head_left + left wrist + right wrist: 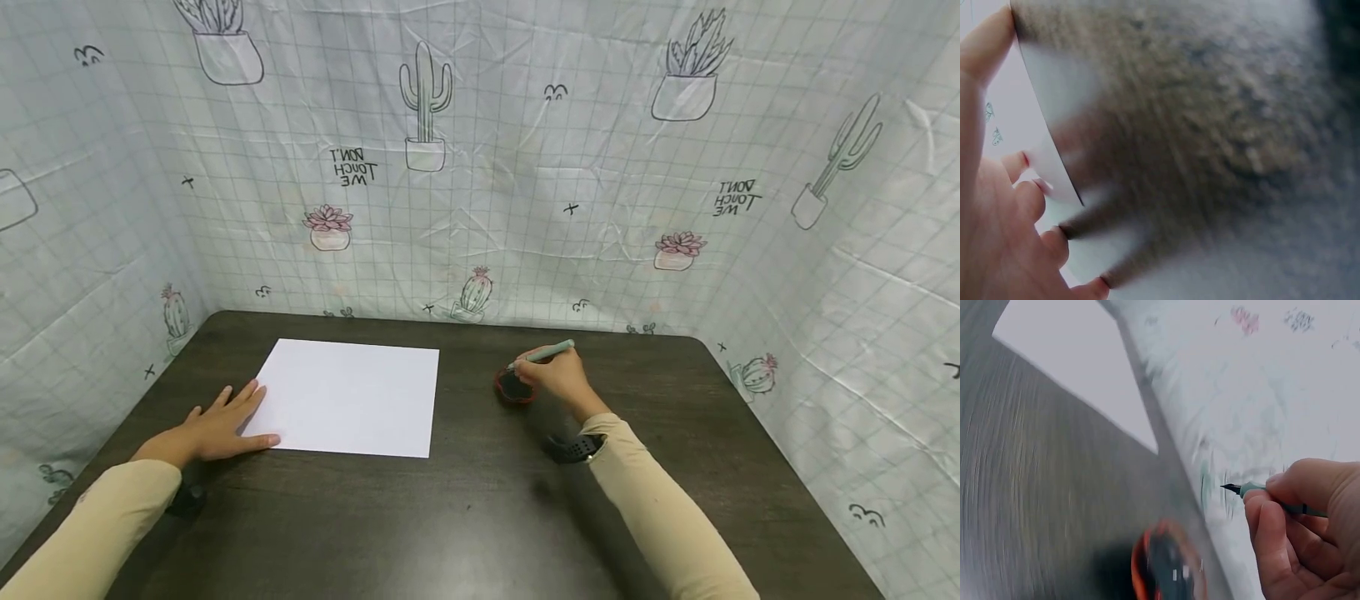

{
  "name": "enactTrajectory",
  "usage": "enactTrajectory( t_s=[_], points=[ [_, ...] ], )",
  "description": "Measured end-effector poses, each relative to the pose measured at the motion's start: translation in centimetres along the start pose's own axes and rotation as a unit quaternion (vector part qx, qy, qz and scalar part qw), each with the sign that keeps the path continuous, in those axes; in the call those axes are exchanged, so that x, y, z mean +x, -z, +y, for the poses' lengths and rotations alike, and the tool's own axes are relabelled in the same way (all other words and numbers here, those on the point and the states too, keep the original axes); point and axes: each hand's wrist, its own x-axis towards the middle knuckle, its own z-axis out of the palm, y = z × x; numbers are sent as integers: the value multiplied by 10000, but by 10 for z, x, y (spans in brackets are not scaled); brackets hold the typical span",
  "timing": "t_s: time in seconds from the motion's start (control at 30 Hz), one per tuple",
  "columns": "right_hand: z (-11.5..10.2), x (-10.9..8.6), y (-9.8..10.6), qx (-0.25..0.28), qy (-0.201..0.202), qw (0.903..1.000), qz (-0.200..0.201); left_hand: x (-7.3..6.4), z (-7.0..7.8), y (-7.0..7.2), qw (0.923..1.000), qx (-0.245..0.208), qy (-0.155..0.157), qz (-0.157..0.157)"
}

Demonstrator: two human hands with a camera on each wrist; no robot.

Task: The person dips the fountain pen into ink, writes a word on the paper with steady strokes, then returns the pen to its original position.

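A blank white sheet of paper (pixel 348 398) lies on the dark table. My left hand (pixel 213 427) rests spread at its left edge, with thumb and some fingertips on the sheet; the left wrist view shows the fingers from the palm side. In my right hand (pixel 562 377) I pinch a pale green pen (pixel 551 351) with a dark pointed tip, clearest in the right wrist view, where the pen (pixel 1254 487) slants out past the fingertips. Just below that hand sits a small dark object with a red rim (pixel 516 388), blurred in the right wrist view.
A dark wood-look table (pixel 375 525) spreads beneath both arms. White fabric (pixel 510 208) printed with cacti and a grid hangs behind it and along both sides. Black straps circle both wrists, the right strap (pixel 576 448) showing more fully.
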Motion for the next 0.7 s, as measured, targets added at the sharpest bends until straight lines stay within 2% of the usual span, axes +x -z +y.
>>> enactTrajectory(
  t_s=[0.13,0.3,0.47,0.7],
  points=[
    [-18,2,-16,630,17,9977,-233,1,0,1,10000,10,45,-5],
    [-37,4,-46,906,46,9949,-431,1,-1,1,10000,19,76,-29],
    [-49,7,-80,1087,113,9922,-604,0,0,2,10000,-32,72,-19],
    [-59,14,-128,1006,215,9918,-754,0,1,1,10000,72,44,48]
  ],
)
